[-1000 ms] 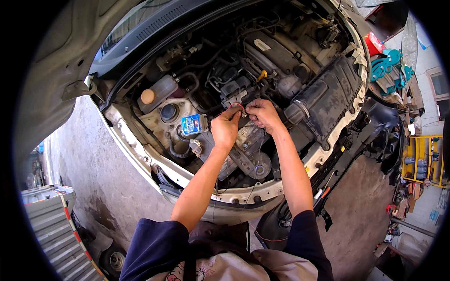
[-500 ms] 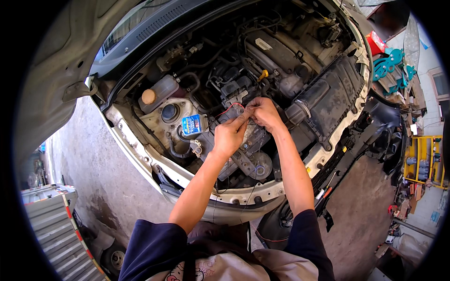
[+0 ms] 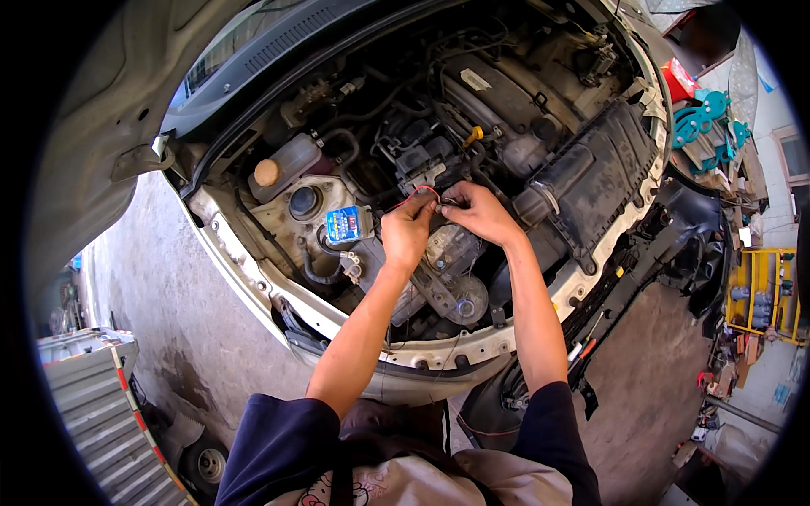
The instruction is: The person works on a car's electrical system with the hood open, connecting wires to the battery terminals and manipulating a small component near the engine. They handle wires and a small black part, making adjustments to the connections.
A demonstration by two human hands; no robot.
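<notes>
Over the middle of the engine bay, my left hand (image 3: 406,233) has its thumb and forefinger pinched on a thin red wire (image 3: 429,188), which loops up past the fingertips. My right hand (image 3: 477,214) is close beside it on the right, fingers curled in a pinch. What those fingers hold is too small and dark to name. A small blue box (image 3: 343,225) rests left of my left hand, near a black round cap (image 3: 305,202). Below the hands sit a greyish metal engine part (image 3: 453,251) and a round pulley-like part (image 3: 466,302).
An open hood (image 3: 84,143) rises at the left. Around the hands are a coolant tank (image 3: 291,164), a yellow dipstick handle (image 3: 473,135) and a black air filter box (image 3: 599,177). The pale front frame (image 3: 405,357) runs nearest me. A yellow rack (image 3: 764,295) stands far right.
My hands have drawn slightly apart from their overlapping hold, the left moving a little left and down. More of the metal engine part shows beneath them.
</notes>
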